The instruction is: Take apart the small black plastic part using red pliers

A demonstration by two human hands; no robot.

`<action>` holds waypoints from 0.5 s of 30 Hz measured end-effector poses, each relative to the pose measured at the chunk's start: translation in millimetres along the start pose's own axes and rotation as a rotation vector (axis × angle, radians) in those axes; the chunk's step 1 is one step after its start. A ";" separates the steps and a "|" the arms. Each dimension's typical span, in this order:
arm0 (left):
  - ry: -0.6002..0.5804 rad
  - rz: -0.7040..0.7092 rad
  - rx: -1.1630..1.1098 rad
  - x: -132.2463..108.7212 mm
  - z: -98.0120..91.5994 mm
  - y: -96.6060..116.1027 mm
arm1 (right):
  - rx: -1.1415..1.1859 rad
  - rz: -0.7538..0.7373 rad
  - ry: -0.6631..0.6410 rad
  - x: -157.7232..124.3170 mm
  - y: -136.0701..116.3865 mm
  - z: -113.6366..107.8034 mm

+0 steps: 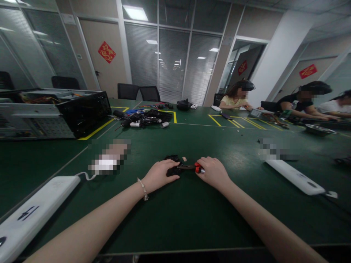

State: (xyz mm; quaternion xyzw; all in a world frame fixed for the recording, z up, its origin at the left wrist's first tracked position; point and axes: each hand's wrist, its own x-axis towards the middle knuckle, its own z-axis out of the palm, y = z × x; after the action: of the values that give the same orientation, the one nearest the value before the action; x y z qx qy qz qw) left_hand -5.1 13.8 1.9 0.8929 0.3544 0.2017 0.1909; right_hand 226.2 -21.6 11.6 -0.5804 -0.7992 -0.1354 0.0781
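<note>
My left hand (158,176) is curled over a small black part (173,165) lying on the green table (175,219), fingers pressed on it. My right hand (212,171) is closed round a screwdriver with a red handle (197,169); its dark shaft points left into the black part. A tiny pale piece (184,159) lies just behind the part. A bead bracelet (143,189) circles my left wrist.
A white power bank (33,212) lies near left, another white one (294,178) at right. An open computer case (52,113) stands at far left. Cables and tools (142,118) are heaped mid-table. Three people sit at the far right.
</note>
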 end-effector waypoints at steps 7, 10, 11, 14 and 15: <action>0.009 -0.010 -0.017 -0.3 0.1 0.8 | -0.005 0.000 0.001 1.5 -0.4 0.6; 0.006 -0.021 -0.010 -0.1 -0.1 1.5 | -0.012 0.001 -0.004 1.8 -0.5 1.0; 0.003 -0.023 -0.006 0.1 -0.2 1.7 | -0.014 0.001 -0.004 1.6 -0.3 1.2; 0.003 -0.020 0.000 0.5 -0.1 1.7 | -0.020 0.002 0.001 0.5 0.5 1.8; 0.004 -0.017 -0.001 0.5 0.0 1.5 | -0.021 0.002 0.003 0.1 0.7 1.9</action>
State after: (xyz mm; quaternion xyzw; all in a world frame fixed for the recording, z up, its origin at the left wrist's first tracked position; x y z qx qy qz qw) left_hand -4.0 13.2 2.7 0.8893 0.3625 0.2021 0.1922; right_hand 226.9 -20.7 10.0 -0.5817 -0.7971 -0.1447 0.0732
